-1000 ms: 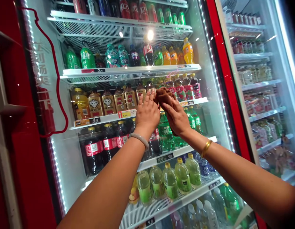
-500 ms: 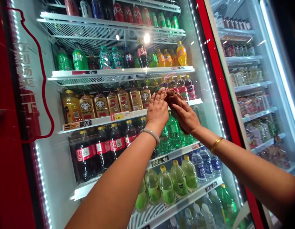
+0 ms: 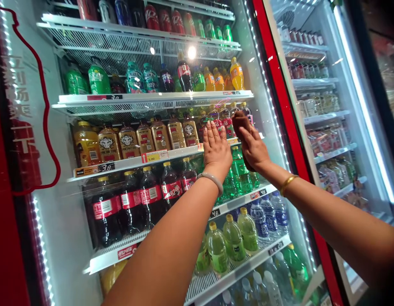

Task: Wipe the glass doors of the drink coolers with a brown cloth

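My left hand (image 3: pixel 217 153) lies flat against the clear glass door (image 3: pixel 191 52) of a drinks fridge, fingers stretched out and pointing up. A grey bangle circles that wrist. To its right, my right hand (image 3: pixel 256 148) presses a brown cloth (image 3: pixel 240 122) to the same glass, its palm side hidden. The cloth sticks out above the fingers and below the hand. A gold bracelet is on the right wrist. Behind the glass near both hands stand green bottles (image 3: pixel 238 163) and small red-labelled bottles (image 3: pixel 228 124).
Fridge shelves hold gold-labelled bottles (image 3: pixel 129 138), cola bottles (image 3: pixel 104 208), pale green bottles (image 3: pixel 218 248) and cans (image 3: pixel 151 18). A red door frame (image 3: pixel 280 80) runs down the right side. Beyond it stands a second lit fridge (image 3: pixel 318 83).
My hands have moved apart: the right hand slid right with the cloth, away from the left hand. The view has shifted slightly, so the fridge appears further left.
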Tool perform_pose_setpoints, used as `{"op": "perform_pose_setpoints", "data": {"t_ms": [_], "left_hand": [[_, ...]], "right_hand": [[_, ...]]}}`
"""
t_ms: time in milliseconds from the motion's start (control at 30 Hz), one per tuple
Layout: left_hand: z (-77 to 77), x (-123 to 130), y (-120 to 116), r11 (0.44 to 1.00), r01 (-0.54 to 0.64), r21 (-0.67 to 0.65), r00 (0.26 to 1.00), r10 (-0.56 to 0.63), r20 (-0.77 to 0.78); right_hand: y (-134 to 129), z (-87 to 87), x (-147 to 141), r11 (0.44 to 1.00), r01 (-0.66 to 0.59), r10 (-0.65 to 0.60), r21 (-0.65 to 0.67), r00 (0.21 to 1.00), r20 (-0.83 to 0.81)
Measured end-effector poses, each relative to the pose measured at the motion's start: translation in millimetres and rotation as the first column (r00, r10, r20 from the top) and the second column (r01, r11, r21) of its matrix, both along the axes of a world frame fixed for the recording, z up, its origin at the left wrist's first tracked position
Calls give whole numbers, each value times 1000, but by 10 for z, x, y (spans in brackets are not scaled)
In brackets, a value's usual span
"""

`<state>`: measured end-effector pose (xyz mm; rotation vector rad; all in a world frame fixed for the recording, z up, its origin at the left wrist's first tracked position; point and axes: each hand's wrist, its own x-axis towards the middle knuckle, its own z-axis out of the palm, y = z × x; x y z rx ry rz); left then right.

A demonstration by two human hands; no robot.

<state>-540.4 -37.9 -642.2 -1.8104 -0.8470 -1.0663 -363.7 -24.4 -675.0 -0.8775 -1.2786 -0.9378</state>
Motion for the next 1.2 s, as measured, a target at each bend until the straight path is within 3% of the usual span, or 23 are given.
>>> {"op": "perform_pose_setpoints", "data": {"t_ms": [67,133,233,333,400,500,567,700,767,867,967,1033,1100,1200], "left_hand": [[-5,31,23,1000,15,-5,998,-16,-53],[10,7,48,999,37,-4,990,-38,-133],[25,-40,59,998,65,-2,975,-64,-211],[-10,42,28,998,64,-30,980,-68,-184],[-62,197,-5,996,65,-57,990,-71,-120],[-152,475,-39,994,70,-80,998,-70,7],[-196,603,-33,995,70,-72,996,-66,55],[-222,638,24,995,101,8,984,-99,-146],[-208,603,43,993,120,10,965,-114,-236],[-181,577,47,993,120,-20,953,-121,-276],[-192,632,46,994,103,-31,958,-108,-266],[-239,715,45,997,80,-22,969,-83,-234],[-307,817,42,999,51,-7,981,-51,-186],[-394,938,32,999,40,9,994,-39,-101]], "right_hand": [[17,118,54,999,34,-34,-2,994,-104],[26,113,2,998,56,-56,0,992,-112],[0,-151,-70,1000,22,-22,0,999,42],[-21,-361,72,1000,-10,13,-21,994,104],[5,-297,220,1000,0,0,-26,1000,30],[75,-43,331,999,37,-37,-2,993,-111],[100,26,339,999,52,-50,9,995,-90],[63,-198,498,999,32,-33,17,995,89],[45,-277,657,1000,30,-30,0,996,87],[62,-159,794,999,28,-30,-15,995,-93],[79,-16,696,1000,6,-5,5,974,-226],[56,-100,590,1000,-10,9,-8,990,-140],[14,-320,564,999,-13,13,-32,1000,-5],[-32,-592,752,999,-1,3,-44,999,47]]}}
